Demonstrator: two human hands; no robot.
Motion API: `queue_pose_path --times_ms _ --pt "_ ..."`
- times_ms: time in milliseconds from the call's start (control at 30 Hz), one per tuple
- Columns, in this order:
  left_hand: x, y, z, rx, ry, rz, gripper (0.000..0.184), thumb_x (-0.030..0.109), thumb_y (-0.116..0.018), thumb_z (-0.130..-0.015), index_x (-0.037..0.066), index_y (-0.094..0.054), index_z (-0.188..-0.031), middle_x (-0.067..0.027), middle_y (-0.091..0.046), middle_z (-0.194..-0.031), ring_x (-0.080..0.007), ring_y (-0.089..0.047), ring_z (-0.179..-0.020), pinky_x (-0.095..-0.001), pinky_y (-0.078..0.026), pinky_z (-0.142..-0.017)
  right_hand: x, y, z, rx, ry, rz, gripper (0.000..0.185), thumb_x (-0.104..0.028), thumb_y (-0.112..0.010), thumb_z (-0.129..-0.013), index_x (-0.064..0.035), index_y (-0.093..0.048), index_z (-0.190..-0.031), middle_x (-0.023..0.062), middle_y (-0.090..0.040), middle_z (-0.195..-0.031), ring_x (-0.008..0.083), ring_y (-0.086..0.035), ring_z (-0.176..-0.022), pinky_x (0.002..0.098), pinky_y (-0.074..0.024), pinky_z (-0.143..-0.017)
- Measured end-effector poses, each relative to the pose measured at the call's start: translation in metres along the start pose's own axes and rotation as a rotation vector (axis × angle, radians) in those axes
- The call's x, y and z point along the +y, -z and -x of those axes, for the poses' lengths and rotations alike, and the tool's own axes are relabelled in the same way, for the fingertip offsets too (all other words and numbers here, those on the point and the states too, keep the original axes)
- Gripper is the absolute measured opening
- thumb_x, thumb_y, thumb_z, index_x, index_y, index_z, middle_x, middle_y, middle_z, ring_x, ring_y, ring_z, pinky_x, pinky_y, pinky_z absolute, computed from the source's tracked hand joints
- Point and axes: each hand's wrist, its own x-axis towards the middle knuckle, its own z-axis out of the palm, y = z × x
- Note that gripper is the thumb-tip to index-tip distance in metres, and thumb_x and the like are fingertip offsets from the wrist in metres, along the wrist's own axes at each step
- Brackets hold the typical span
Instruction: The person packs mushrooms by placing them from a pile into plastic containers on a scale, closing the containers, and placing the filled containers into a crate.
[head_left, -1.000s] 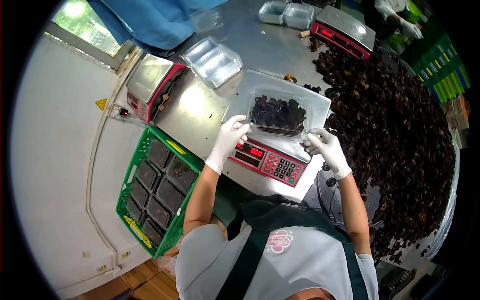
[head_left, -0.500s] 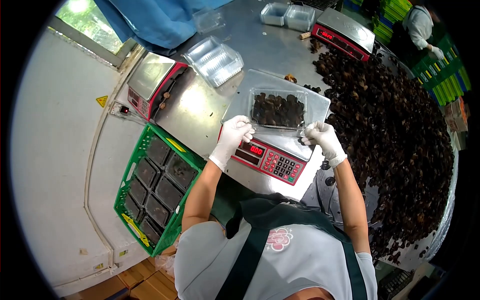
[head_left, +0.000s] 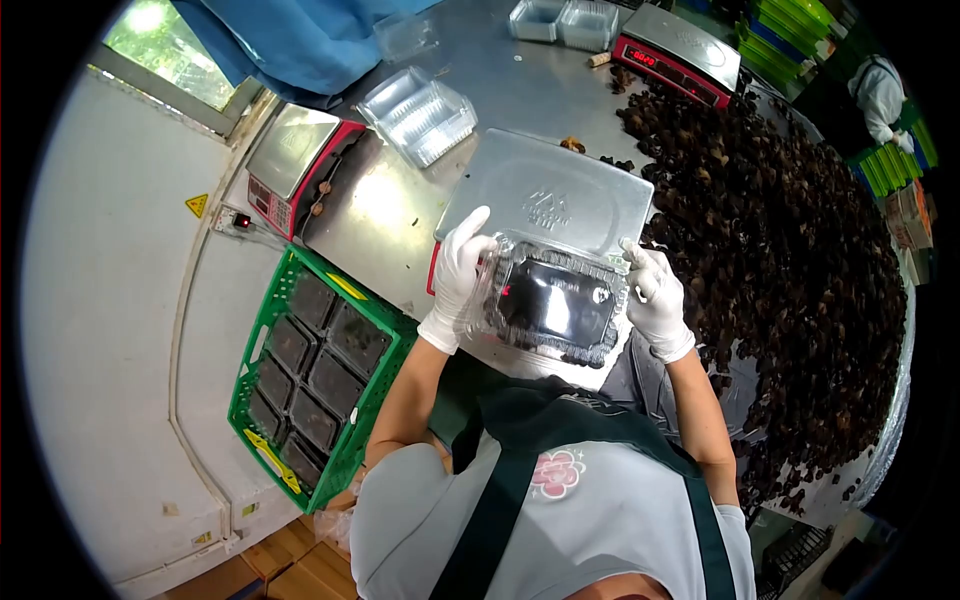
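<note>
Between my two gloved hands is a clear plastic clamshell box [head_left: 557,305] with dark pieces inside, tilted towards me. Glare on its surface hides some of the contents, and I cannot tell whether its lid is fastened. My left hand [head_left: 462,280] grips the box's left edge, thumb and fingers around it. At the right edge, my right hand [head_left: 655,300] holds on with curled fingers. Just beyond the box lies the bare metal plate of a red scale [head_left: 560,190]; the box covers its keypad and display.
A large heap of dark, curled pieces like wood ear mushrooms [head_left: 770,270] covers the table's right side. A green crate [head_left: 300,370] of filled boxes stands at left. Two more scales [head_left: 295,150] [head_left: 680,55] and stacked clear trays [head_left: 420,115] are around. A co-worker [head_left: 880,95] stands far right.
Both hands have lifted the box off the scale plate and drawn it towards me, over the keypad. It has tilted, and its surface now reflects light. The co-worker at far right has shifted.
</note>
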Motion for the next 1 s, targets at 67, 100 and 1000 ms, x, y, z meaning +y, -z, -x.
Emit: queue_pose_path --times_ms 67,100,1000 --pt "0.0 0.0 0.0 0.114 -0.136 -0.121 0.036 0.0 -0.067 -0.072 0.009 -0.051 -0.103 -0.0181 -0.054 -0.127 -0.0334 -0.056 -0.103 -0.0396 -0.046 -0.086 -0.006 0.004 -0.003 0.028 0.04 0.031 0.027 0.009 -0.067 -0.059 -0.0053 -0.052 -0.077 0.0107 -0.066 -0.114 0.0278 -0.063 -0.082 0.0325 -0.0527 -0.064" --pt "-0.001 0.0 0.0 0.114 -0.136 -0.122 0.036 0.0 -0.067 -0.072 0.009 -0.051 -0.103 -0.0181 -0.054 -0.127 -0.0334 -0.056 -0.103 -0.0396 -0.046 -0.086 -0.009 0.005 -0.005 0.057 0.082 0.062 0.028 0.008 -0.068 -0.058 -0.0057 -0.052 -0.076 0.0099 -0.066 -0.113 0.0272 -0.063 -0.082 0.032 -0.0526 -0.063" --pt "0.046 0.041 0.085 0.314 0.693 1.665 0.069 0.054 -0.052 -0.09 0.008 -0.037 -0.139 -0.0122 -0.052 -0.127 -0.0282 -0.054 -0.115 -0.0421 -0.047 -0.097 -0.081 -0.031 -0.011 -0.817 -0.62 -0.689 0.029 -0.006 -0.072 -0.079 -0.0041 -0.064 -0.107 0.002 -0.064 -0.074 0.0048 -0.055 -0.061 0.0216 -0.0478 -0.061"
